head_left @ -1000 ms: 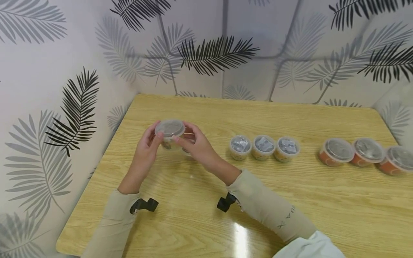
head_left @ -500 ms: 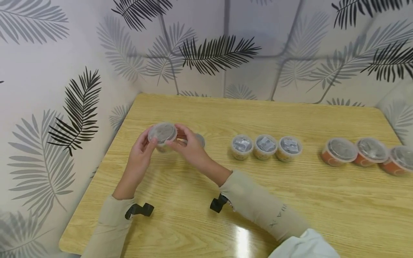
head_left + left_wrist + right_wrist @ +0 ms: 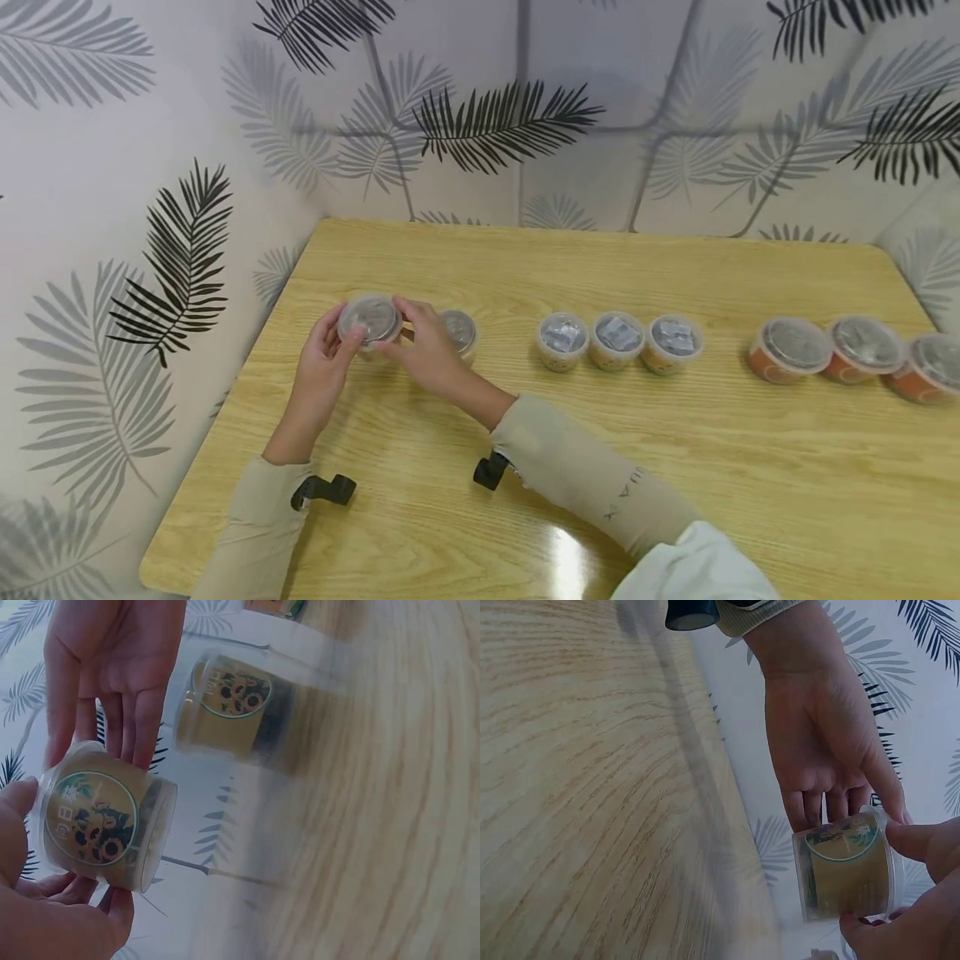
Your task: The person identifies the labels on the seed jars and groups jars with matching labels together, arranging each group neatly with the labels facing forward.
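Note:
Both hands hold one small clear lidded cup (image 3: 369,319) with a tan label at the table's left, low over the wood. My left hand (image 3: 343,327) grips its left side with thumb and fingers. From the right, my right hand (image 3: 392,327) pinches it. In the left wrist view the cup (image 3: 101,825) lies between my left hand (image 3: 52,915) and the right hand's fingers (image 3: 127,712). The right wrist view shows the same cup (image 3: 847,874) with the left hand (image 3: 825,750) behind it. A second, matching cup (image 3: 459,332) stands just right of my right hand.
Three small cups with silver packets (image 3: 617,338) stand in a row mid-table. Three wider orange cups (image 3: 858,346) line the right edge. The wooden table (image 3: 525,267) meets leaf-patterned walls at the back and left.
Both hands have carried the cup left and down toward the table. The second cup, hidden behind the right hand before, now shows beside it.

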Action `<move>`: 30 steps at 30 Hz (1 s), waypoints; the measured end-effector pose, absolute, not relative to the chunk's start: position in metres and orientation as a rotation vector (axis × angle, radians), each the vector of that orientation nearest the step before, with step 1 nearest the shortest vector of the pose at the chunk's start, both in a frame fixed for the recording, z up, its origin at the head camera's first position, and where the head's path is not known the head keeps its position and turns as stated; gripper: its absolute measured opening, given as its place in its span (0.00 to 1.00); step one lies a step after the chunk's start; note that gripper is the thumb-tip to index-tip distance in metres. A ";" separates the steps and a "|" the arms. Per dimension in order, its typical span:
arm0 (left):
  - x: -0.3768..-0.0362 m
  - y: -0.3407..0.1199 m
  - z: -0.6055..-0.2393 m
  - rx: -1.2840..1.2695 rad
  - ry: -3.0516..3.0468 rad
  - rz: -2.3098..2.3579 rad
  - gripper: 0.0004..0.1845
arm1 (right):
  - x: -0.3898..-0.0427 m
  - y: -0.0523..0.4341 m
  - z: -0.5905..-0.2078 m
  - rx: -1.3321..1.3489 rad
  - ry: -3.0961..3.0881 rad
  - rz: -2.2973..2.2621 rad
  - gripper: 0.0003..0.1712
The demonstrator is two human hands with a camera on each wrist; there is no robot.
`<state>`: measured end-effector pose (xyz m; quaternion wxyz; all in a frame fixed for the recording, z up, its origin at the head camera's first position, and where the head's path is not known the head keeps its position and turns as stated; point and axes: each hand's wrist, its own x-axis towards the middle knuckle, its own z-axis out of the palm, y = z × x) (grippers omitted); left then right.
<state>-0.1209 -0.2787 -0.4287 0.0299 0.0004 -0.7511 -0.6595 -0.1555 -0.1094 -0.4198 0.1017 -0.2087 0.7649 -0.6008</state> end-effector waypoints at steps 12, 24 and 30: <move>-0.128 -0.280 -0.447 0.064 -2.291 -2.034 0.35 | -0.165 -0.120 -0.415 -0.682 2.524 -1.364 0.48; -0.130 -0.273 -0.452 0.132 -2.257 -2.079 0.31 | -0.178 -0.123 -0.407 -0.777 2.629 -0.996 0.44; -0.127 -0.269 -0.447 0.199 -2.237 -2.142 0.30 | -0.177 -0.125 -0.406 -0.798 2.655 -0.814 0.41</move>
